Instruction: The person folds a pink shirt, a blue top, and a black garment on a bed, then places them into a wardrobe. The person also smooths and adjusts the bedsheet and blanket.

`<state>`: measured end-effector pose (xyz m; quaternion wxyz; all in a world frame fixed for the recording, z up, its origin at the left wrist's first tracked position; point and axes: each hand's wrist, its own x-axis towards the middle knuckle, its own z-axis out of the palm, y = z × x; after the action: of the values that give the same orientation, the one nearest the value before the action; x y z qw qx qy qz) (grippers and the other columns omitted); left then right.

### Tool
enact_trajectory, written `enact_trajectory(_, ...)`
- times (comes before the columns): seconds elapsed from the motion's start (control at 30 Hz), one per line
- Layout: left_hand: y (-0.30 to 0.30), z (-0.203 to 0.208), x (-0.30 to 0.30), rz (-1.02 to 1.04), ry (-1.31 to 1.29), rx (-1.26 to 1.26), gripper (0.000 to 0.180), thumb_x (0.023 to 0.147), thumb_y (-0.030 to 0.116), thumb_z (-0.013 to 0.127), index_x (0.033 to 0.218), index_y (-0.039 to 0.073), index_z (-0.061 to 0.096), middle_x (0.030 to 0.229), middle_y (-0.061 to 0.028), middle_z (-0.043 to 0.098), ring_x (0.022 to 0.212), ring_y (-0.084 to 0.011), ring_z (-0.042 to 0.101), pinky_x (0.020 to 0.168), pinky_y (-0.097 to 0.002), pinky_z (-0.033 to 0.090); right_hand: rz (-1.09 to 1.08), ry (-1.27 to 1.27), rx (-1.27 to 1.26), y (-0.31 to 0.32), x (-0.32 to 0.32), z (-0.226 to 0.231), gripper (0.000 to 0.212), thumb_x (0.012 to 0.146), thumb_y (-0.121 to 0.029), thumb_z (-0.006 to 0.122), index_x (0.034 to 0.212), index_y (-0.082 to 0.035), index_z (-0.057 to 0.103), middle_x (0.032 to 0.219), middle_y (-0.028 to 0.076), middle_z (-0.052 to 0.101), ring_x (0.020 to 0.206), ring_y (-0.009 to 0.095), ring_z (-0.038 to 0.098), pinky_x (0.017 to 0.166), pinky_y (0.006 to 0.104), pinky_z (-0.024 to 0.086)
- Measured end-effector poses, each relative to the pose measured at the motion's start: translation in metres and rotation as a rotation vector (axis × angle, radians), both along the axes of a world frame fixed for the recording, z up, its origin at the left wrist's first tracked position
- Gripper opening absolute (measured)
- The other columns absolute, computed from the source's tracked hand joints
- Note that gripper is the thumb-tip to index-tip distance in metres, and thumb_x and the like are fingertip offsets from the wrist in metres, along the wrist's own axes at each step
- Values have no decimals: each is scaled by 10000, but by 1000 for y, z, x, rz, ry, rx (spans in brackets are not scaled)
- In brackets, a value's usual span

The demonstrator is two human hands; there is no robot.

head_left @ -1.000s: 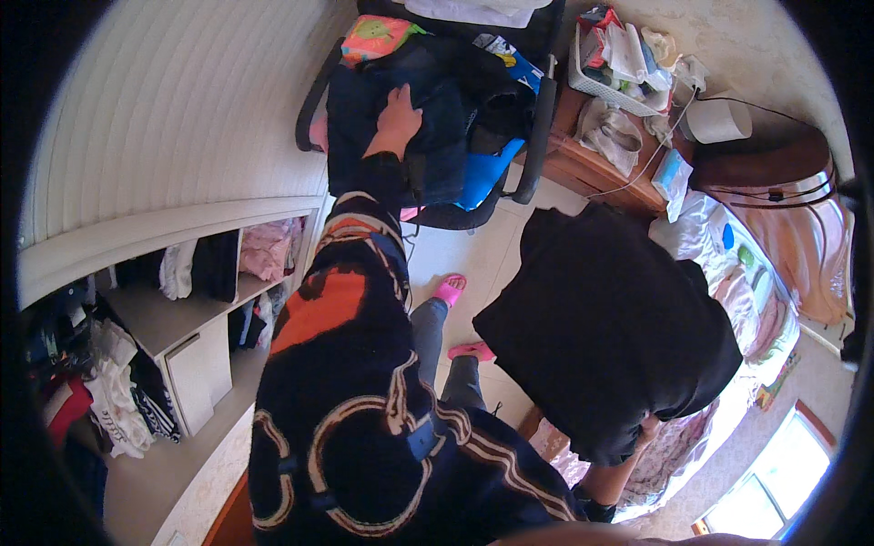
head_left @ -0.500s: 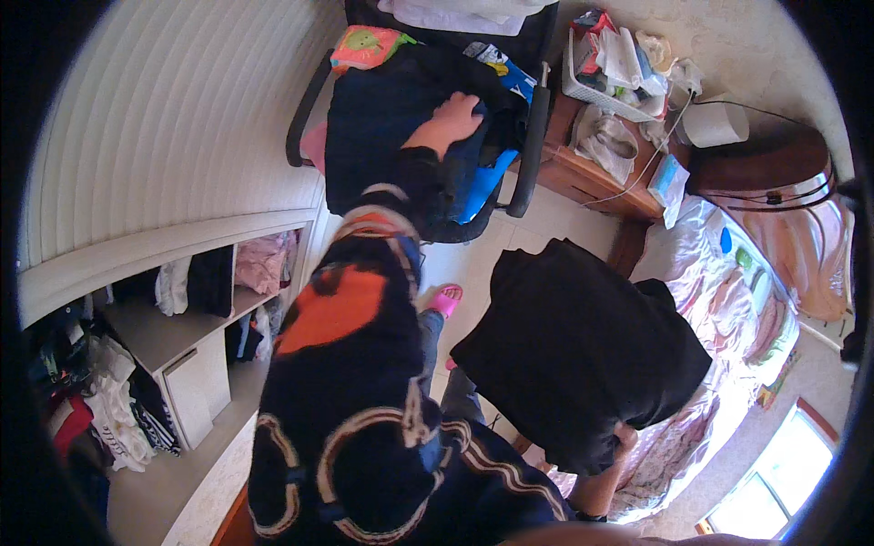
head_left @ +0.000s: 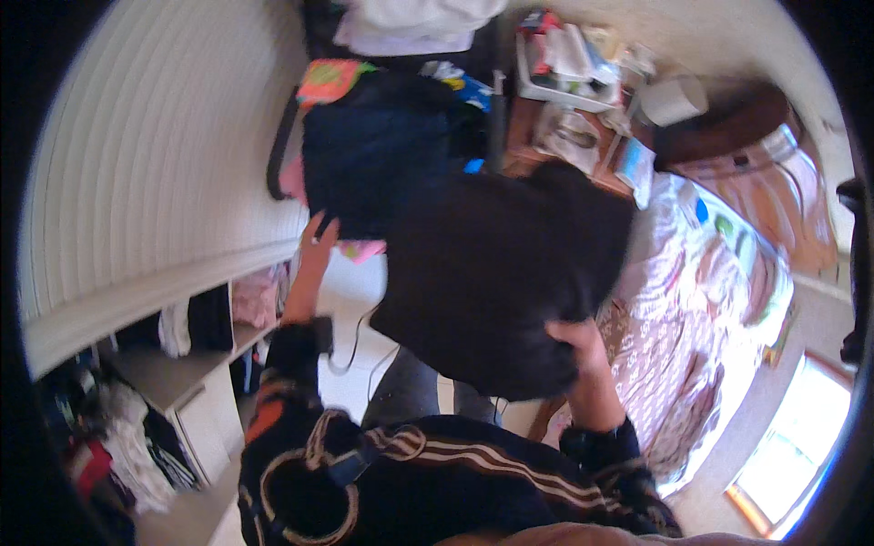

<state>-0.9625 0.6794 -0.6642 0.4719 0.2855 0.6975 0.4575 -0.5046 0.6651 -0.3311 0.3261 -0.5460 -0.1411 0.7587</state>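
A folded black garment (head_left: 510, 273) hangs in front of me, gripped at its near right edge by my right hand (head_left: 580, 344). Its far left part overlaps a dark navy folded cloth (head_left: 373, 146) lying on a chair. My left hand (head_left: 316, 244) is at the near left corner of that navy cloth, fingers apart and touching or close to its edge. An orange and green item (head_left: 332, 82) shows at the far left of the chair (head_left: 280, 173), with pink cloth (head_left: 362, 250) below the navy one.
Pale folded cloths (head_left: 410, 25) rest at the chair's back. A white basket (head_left: 569, 86) of small items stands on a wooden cabinet (head_left: 523, 118). The bed (head_left: 674, 364) with patterned bedding is on the right, open shelves (head_left: 173, 364) of clothes on the left. A cable (head_left: 350, 355) runs across the floor.
My left hand has come back from the top of the navy cloth to its near left corner. My right hand has carried the black garment forward and left, partly over the chair.
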Motion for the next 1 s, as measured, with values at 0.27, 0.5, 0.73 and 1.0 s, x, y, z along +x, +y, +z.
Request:
enact_trajectory(0.27, -173, -5, -69, -73, 234, -295, 593, 965, 329, 665, 1404, -27, 483, 1423, -181, 475, 1140, -273, 598, 837, -349, 587, 233, 428, 261, 115, -103, -28, 693, 779, -123, 779, 1388, 23, 484, 1352, 139, 584, 1197, 295, 595, 1049, 426, 469)
enact_trajectory(0.5, -177, 12, -17, -71, 225, -291, 594, 952, 328, 683, 1381, -36, 494, 1354, -171, 504, 1059, -244, 618, 769, -333, 595, 32, -238, 144, 95, -86, -202, 808, 821, -345, 800, 1448, 10, 434, 1376, 194, 550, 1254, 306, 547, 1080, 398, 422)
enact_trajectory(0.73, -124, 41, 63, -241, 225, -215, 562, 967, 276, 663, 1397, -35, 479, 1390, -219, 484, 1004, -254, 644, 780, -327, 593, 367, -371, -108, -93, 88, -269, 705, 855, -456, 735, 1411, -82, 518, 1126, 83, 683, 897, 205, 691, 696, 351, 539)
enact_trajectory(1.0, -83, 88, 233, -555, 277, 63, 562, 977, 303, 641, 1392, -42, 484, 1382, -231, 519, 1086, -272, 636, 809, -335, 598, -165, -723, -366, -367, 320, -237, 638, 842, -411, 738, 1348, -55, 582, 956, 75, 699, 728, 205, 707, 510, 334, 510)
